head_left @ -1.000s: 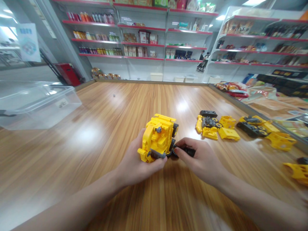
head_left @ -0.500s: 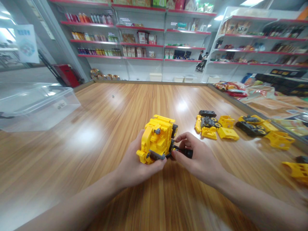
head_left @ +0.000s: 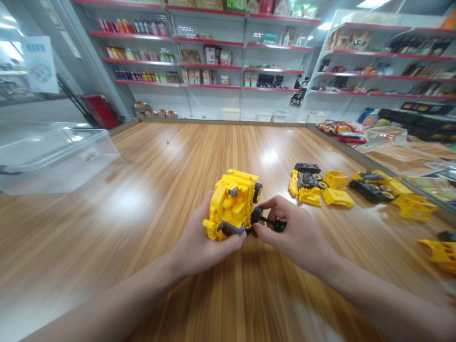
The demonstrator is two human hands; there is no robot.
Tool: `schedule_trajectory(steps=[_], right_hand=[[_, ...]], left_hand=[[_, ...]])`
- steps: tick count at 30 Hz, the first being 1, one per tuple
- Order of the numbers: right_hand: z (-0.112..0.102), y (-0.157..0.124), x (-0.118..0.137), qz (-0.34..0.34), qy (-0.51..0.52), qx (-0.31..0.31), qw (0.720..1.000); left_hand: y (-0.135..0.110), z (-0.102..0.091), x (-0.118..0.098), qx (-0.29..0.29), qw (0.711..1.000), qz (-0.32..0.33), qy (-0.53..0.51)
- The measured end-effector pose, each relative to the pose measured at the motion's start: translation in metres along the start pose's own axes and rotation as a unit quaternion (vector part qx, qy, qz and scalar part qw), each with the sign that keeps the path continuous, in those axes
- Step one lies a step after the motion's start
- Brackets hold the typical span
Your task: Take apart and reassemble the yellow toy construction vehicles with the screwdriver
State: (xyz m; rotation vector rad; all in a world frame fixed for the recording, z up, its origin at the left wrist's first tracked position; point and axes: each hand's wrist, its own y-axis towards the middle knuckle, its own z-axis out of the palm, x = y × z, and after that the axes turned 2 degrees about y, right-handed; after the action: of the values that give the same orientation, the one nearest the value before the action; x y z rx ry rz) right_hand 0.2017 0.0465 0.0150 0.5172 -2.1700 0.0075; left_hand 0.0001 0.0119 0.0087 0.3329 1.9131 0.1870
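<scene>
A yellow toy truck (head_left: 235, 202) with black wheels is held just above the wooden table (head_left: 149, 190). My left hand (head_left: 201, 242) wraps round its near left side from below, fingers closed on it. My right hand (head_left: 297, 235) pinches a small black tool (head_left: 274, 222) whose tip meets the truck's right wheel area. Thumb and fingers are closed round the tool.
Several loose yellow and black toy parts (head_left: 322, 187) lie to the right, more parts (head_left: 392, 192) further right, and one yellow piece (head_left: 440, 251) near the right edge. A clear plastic bin (head_left: 53, 152) stands at the left. Store shelves (head_left: 213, 57) line the back.
My right hand has lifted slightly and turned the black tool at the truck's side. The truck and left hand have barely shifted.
</scene>
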Motion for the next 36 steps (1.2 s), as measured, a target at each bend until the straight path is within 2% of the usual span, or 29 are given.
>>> schedule_trajectory(steps=[5, 12, 15, 22, 29, 36], right_hand=[[-0.0001, -0.0017, 0.0002, -0.002, 0.01, 0.014, 1.0], [0.0009, -0.0065, -0.0012, -0.052, -0.088, 0.155, 0.983], [-0.0009, -0.0063, 0.0003, -0.065, -0.117, 0.191, 0.972], [-0.0031, -0.0057, 0.0022, -0.089, -0.127, 0.214, 0.964], [-0.002, -0.0065, 0.0015, -0.091, -0.145, 0.207, 0.963], [-0.0019, -0.0067, 0.0021, -0.08, -0.131, 0.231, 0.961]], left_hand=[[0.0017, -0.0005, -0.0008, -0.018, 0.999, -0.017, -0.046], [0.0017, -0.0021, 0.0006, -0.029, 0.998, -0.029, -0.05], [0.0021, -0.0018, -0.0002, -0.033, 0.998, -0.031, -0.047], [0.0018, -0.0019, 0.0008, -0.021, 0.999, -0.022, -0.035], [0.0025, -0.0021, 0.0035, -0.015, 0.998, -0.015, -0.054], [0.0008, -0.002, 0.003, -0.017, 0.998, -0.022, -0.052]])
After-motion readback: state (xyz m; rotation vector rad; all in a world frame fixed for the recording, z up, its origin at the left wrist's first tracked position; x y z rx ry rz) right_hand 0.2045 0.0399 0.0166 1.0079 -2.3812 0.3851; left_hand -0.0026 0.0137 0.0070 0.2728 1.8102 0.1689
